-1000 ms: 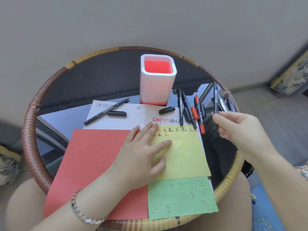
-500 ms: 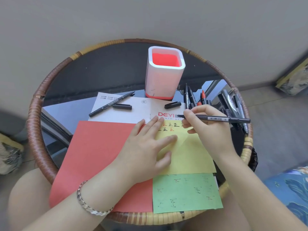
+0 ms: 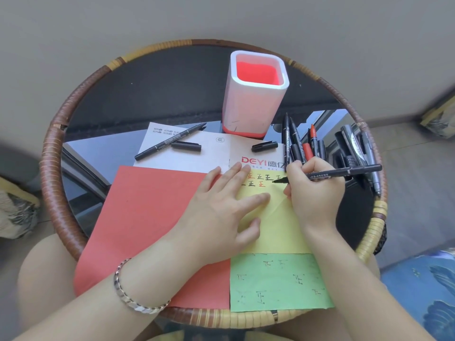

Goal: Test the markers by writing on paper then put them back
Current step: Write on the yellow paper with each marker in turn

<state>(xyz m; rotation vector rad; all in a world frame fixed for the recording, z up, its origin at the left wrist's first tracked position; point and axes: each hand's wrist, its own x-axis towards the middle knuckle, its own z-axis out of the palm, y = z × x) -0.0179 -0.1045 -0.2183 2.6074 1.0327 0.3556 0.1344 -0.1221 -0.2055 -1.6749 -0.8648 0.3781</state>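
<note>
My right hand (image 3: 312,190) grips a black marker (image 3: 344,172), its tip touching the yellow paper (image 3: 278,230) beside rows of written black and red characters. My left hand (image 3: 221,212) lies flat on the yellow paper with fingers spread, holding it down. A white pen holder with a red inside (image 3: 256,94) stands empty at the back. Several capped markers (image 3: 299,146) lie behind my right hand, and more markers (image 3: 357,148) lie at the right edge. An uncapped black marker (image 3: 170,141) and its cap (image 3: 186,146) rest on a white sheet (image 3: 214,156).
A red paper (image 3: 147,217) and a green paper with marks (image 3: 278,281) lie on the round glass table with a wicker rim (image 3: 53,153). Another loose cap (image 3: 264,146) lies near the holder. My knees are under the table's near edge.
My right hand brought the marker from the right side down to the yellow paper and turned its tip onto the sheet. My left hand stayed pressed on the paper.
</note>
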